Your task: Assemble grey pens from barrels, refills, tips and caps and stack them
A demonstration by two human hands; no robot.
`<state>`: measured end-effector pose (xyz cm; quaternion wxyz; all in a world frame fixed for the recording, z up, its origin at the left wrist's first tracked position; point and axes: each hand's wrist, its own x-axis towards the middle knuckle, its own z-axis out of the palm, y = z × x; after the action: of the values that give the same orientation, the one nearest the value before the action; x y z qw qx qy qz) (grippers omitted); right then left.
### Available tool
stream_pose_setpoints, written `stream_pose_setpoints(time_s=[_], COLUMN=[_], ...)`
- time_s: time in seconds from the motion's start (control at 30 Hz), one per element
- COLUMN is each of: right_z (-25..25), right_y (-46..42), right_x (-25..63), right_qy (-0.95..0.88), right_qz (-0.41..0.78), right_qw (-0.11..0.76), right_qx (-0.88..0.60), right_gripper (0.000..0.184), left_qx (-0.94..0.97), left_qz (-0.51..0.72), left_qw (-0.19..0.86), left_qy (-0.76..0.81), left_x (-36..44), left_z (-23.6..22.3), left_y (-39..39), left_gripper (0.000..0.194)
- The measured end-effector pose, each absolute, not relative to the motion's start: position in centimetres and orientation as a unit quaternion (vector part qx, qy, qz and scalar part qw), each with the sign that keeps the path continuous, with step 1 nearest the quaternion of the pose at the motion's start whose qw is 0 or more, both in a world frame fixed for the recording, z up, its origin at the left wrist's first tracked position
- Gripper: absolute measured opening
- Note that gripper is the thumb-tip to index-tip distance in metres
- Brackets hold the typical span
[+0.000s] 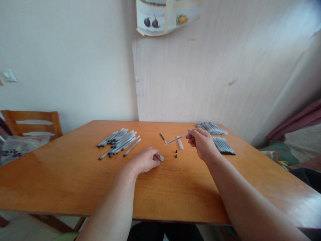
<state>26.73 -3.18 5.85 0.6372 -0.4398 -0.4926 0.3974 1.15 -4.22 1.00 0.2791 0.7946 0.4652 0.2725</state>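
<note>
My right hand [200, 142] is raised a little over the table, with its thumb and fingers pinched on the end of a thin pen refill [177, 139]. The refill slants down to the left. My left hand [147, 160] rests low over the tabletop, its fingers closed on a short translucent grey piece [162, 158] that looks like a pen cap; most of it is hidden by the fingers. Two small black plugs [176, 154] lie between the hands. Just beyond them are clear pen tubes [180, 144] and a short dark stick [162, 137], close to the refill's lower end.
A loose pile of grey capped pens [122, 142] lies on the left of the wooden table [75, 174]. On the right are two neat rows of pens, a far batch [211, 128] and a nearer batch [223, 146]. A wooden chair [32, 117] stands at the left.
</note>
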Motion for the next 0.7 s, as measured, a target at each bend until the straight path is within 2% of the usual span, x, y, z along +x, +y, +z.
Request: stream_pose_setpoints(time_s=[0.3, 0.5, 0.7], right_z=[5.6, 5.4, 5.8], right_y=[-3.0, -2.9, -3.3], right_x=[26.9, 27.0, 26.6], right_qy=[-0.487, -0.486, -0.477], right_qz=[0.406, 0.406, 0.415], right_qw=[0.638, 0.642, 0.655], right_qx=[-0.436, -0.433, -0.412], right_gripper=[0.027, 0.028, 0.026], left_qx=[0.805, 0.782, 0.713], left_qz=[0.251, 0.261, 0.371], left_qw=[0.241, 0.287, 0.325], left_qy=[0.481, 0.487, 0.498], left_x=[1.1, 1.1, 1.6], left_z=[1.3, 1.3, 3.0], left_y=[-4.3, -4.6, -5.0], left_gripper=[0.006, 0.007, 0.024])
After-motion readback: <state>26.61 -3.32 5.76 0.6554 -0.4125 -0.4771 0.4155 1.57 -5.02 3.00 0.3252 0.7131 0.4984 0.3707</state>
